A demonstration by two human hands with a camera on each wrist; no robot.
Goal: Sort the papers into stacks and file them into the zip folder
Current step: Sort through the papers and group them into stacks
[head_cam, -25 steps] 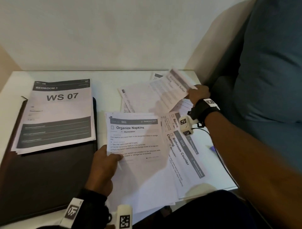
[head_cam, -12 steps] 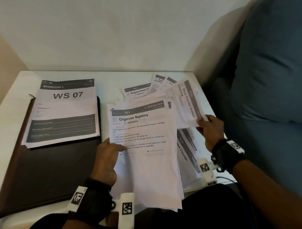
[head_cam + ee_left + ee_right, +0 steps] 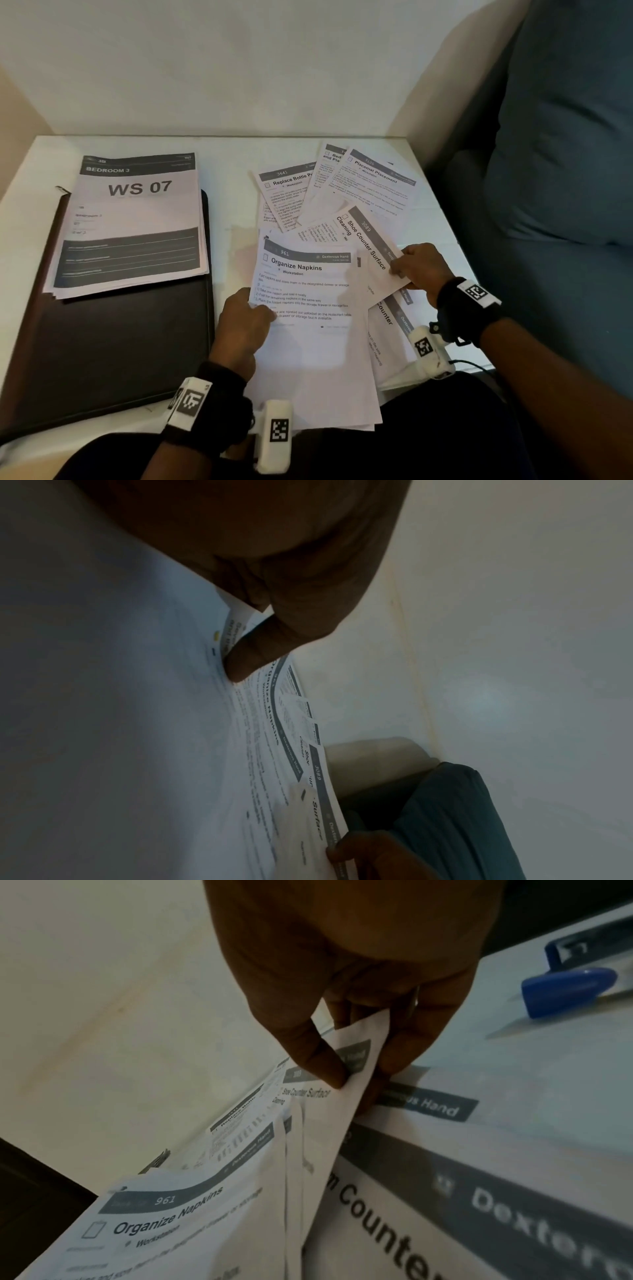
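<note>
A person's left hand (image 3: 243, 329) pinches the left edge of a held stack topped by the "Organize Napkins" sheet (image 3: 308, 308), thumb on its face. The right hand (image 3: 423, 269), thumb and fingers clamped together on paper, grips a corner of the "Shoe Counter Surface Cleaning" sheet (image 3: 368, 251), which overlaps the stack's far right corner. Beyond both hands, loose sheets (image 3: 342, 185) fan across the white table (image 3: 226, 154). Left of the left hand lies the dark zip folder (image 3: 102, 342), closed, a "WS 07" stack (image 3: 133, 222) resting on its far part. A blue pen (image 3: 568, 988) lies right of the right hand.
</note>
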